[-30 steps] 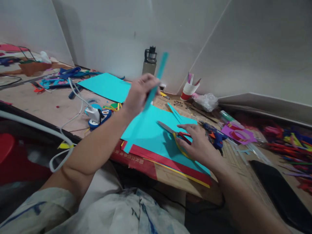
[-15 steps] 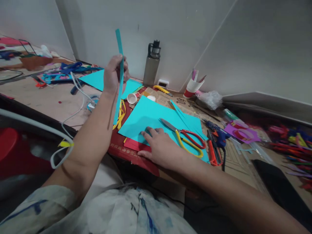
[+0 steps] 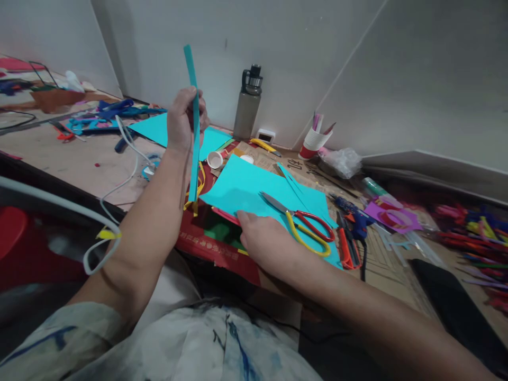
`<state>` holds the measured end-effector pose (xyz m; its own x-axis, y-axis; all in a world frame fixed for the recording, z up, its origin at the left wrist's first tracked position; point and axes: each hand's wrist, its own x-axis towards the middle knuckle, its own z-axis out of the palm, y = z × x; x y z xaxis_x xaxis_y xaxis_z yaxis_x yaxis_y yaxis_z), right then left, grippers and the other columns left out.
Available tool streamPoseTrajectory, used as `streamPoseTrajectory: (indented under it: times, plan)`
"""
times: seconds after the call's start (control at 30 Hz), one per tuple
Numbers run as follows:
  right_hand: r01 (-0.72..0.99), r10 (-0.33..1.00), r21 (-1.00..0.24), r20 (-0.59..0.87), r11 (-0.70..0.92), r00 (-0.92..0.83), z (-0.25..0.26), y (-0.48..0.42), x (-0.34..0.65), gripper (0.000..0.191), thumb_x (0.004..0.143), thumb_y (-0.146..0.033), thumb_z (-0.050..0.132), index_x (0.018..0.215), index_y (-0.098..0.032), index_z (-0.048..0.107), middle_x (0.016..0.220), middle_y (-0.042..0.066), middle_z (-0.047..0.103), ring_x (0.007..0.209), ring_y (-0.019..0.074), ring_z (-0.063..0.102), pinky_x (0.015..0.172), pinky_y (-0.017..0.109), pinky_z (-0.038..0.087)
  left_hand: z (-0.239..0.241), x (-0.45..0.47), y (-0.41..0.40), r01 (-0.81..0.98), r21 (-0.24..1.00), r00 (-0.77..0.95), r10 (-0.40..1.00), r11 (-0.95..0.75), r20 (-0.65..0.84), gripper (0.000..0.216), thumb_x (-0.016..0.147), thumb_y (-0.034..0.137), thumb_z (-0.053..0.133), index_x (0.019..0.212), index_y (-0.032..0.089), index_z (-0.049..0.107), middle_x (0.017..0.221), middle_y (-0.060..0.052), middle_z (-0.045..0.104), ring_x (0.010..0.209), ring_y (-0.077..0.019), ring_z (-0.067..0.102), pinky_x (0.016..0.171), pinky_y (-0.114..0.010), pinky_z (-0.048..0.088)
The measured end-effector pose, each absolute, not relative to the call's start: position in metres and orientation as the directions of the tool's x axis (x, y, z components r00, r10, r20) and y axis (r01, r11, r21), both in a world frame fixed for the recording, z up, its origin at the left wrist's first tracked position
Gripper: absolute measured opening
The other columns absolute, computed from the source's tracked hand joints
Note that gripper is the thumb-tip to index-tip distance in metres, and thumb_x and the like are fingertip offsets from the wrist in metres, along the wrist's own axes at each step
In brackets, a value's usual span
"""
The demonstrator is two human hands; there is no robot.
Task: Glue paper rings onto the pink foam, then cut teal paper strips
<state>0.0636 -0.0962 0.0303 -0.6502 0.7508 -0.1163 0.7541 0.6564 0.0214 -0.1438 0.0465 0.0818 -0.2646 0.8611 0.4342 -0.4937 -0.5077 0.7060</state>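
Observation:
My left hand (image 3: 187, 117) is raised, closed round a narrow turquoise paper strip (image 3: 194, 159) held upright. At the near edge of a large turquoise sheet (image 3: 238, 180), my right hand (image 3: 264, 241) grips paper and lifts it, its fingers mostly hidden. Red paper (image 3: 226, 216) shows beneath the turquoise sheet at that edge. Green paper (image 3: 220, 232) lies uncovered below on the red board (image 3: 198, 241). Scissors (image 3: 291, 212) with one red and one yellow handle rest on the turquoise sheet, beside the right wrist. A cut turquoise strip (image 3: 293, 182) lies there too.
A grey bottle (image 3: 246, 106) stands against the wall, near a yellow cutter (image 3: 265, 146) and a paper cup (image 3: 313, 142) of pens. To the right are a glue gun (image 3: 357, 219), pliers-like red handles (image 3: 347, 248) and a black phone-like slab (image 3: 452, 301). A white cable (image 3: 59, 198) crosses the left.
My right hand has gone from lying spread on the turquoise sheet to gripping and raising the paper edge, uncovering green paper. The left hand with its strip has shifted slightly left.

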Motion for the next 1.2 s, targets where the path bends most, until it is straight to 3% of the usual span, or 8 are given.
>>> streamPoseTrajectory:
  times: [0.17, 0.3, 0.57, 0.63, 0.73, 0.87, 1.0, 1.2]
  plan:
    - [0.858, 0.866, -0.141, -0.004, 0.494, -0.5, 0.05, -0.075, 0.087, 0.027, 0.085, -0.015, 0.035, 0.099, -0.016, 0.058, 0.08, 0.01, 0.067, 0.067, 0.0195, 0.06, 0.056, 0.028, 0.033, 0.083, -0.141, 0.046, -0.492, 0.681, -0.309, 0.84, -0.542, 0.446, 0.017, 0.085, 0.025, 0.048, 0.068, 0.024, 0.052, 0.054, 0.004, 0.043, 0.041, -0.0102, 0.027, 0.043, -0.03, 0.014]
    - [0.864, 0.898, -0.253, 0.051, 0.435, -0.437, 0.055, -0.066, 0.101, 0.025, 0.085, -0.017, 0.034, 0.093, -0.017, 0.058, 0.076, 0.007, 0.066, 0.059, 0.0156, 0.053, 0.053, 0.026, 0.029, 0.083, -0.142, 0.047, -0.515, 0.663, -0.303, 0.839, -0.543, 0.452, 0.023, 0.086, 0.023, 0.044, 0.065, 0.022, 0.054, 0.054, 0.003, 0.042, 0.038, -0.0083, 0.03, 0.039, -0.027, 0.016]
    - [0.887, 0.914, -0.223, 0.077, 0.405, -0.398, 0.055, -0.064, 0.104, 0.026, 0.085, -0.019, 0.034, 0.095, -0.017, 0.058, 0.073, 0.007, 0.065, 0.061, 0.0179, 0.056, 0.052, 0.026, 0.03, 0.086, -0.142, 0.042, -0.625, 0.595, -0.291, 0.858, -0.505, 0.423, 0.023, 0.09, 0.021, 0.041, 0.069, 0.021, 0.051, 0.054, 0.004, 0.041, 0.041, -0.0071, 0.027, 0.04, -0.026, 0.017]
    - [0.88, 0.901, -0.192, 0.064, 0.434, -0.43, 0.048, -0.073, 0.095, 0.033, 0.085, -0.017, 0.035, 0.11, -0.017, 0.056, 0.082, 0.008, 0.067, 0.067, 0.0201, 0.06, 0.055, 0.028, 0.035, 0.09, -0.145, 0.037, -0.669, 0.559, -0.285, 0.864, -0.489, 0.415, 0.025, 0.094, 0.022, 0.038, 0.072, 0.021, 0.048, 0.053, 0.005, 0.041, 0.042, -0.0064, 0.027, 0.04, -0.024, 0.016]
    - [0.825, 0.829, -0.096, 0.013, 0.557, -0.559, 0.03, -0.093, 0.076, 0.051, 0.085, -0.015, 0.038, 0.136, -0.019, 0.04, 0.11, 0.013, 0.064, 0.09, 0.0251, 0.062, 0.069, 0.032, 0.045, 0.098, -0.15, 0.028, -0.713, 0.511, -0.292, 0.866, -0.48, 0.406, 0.028, 0.099, 0.025, 0.031, 0.076, 0.02, 0.045, 0.052, 0.007, 0.043, 0.042, -0.0053, 0.025, 0.04, -0.018, 0.018]
    - [0.76, 0.759, -0.059, -0.045, 0.647, -0.65, 0.013, -0.106, 0.06, 0.055, 0.088, -0.034, 0.048, 0.141, -0.023, 0.037, 0.141, 0.016, 0.043, 0.122, 0.0366, 0.045, 0.092, 0.048, 0.043, 0.102, -0.151, 0.022, -0.732, 0.482, -0.298, 0.863, -0.481, 0.408, 0.03, 0.101, 0.026, 0.027, 0.078, 0.019, 0.045, 0.053, 0.008, 0.045, 0.043, -0.0046, 0.024, 0.041, -0.018, 0.021]
    - [0.768, 0.752, -0.101, -0.157, 0.632, -0.64, 0.02, -0.101, 0.061, 0.06, 0.088, -0.046, 0.048, 0.141, -0.019, 0.039, 0.145, 0.019, 0.037, 0.129, 0.0398, 0.038, 0.097, 0.055, 0.04, 0.099, -0.146, 0.027, -0.714, 0.522, -0.27, 0.872, -0.466, 0.409, 0.028, 0.1, 0.025, 0.029, 0.077, 0.019, 0.044, 0.051, 0.008, 0.041, 0.044, -0.0059, 0.021, 0.04, -0.02, 0.017]
    - [0.775, 0.759, -0.012, -0.196, 0.632, -0.621, 0.025, -0.098, 0.052, 0.056, 0.085, -0.023, 0.053, 0.139, -0.013, 0.041, 0.14, 0.024, 0.042, 0.121, 0.0379, 0.047, 0.087, 0.05, 0.046, 0.098, -0.15, 0.031, -0.729, 0.508, -0.297, 0.88, -0.459, 0.37, 0.028, 0.101, 0.028, 0.029, 0.078, 0.021, 0.044, 0.055, 0.006, 0.04, 0.043, -0.0055, 0.024, 0.04, -0.02, 0.015]
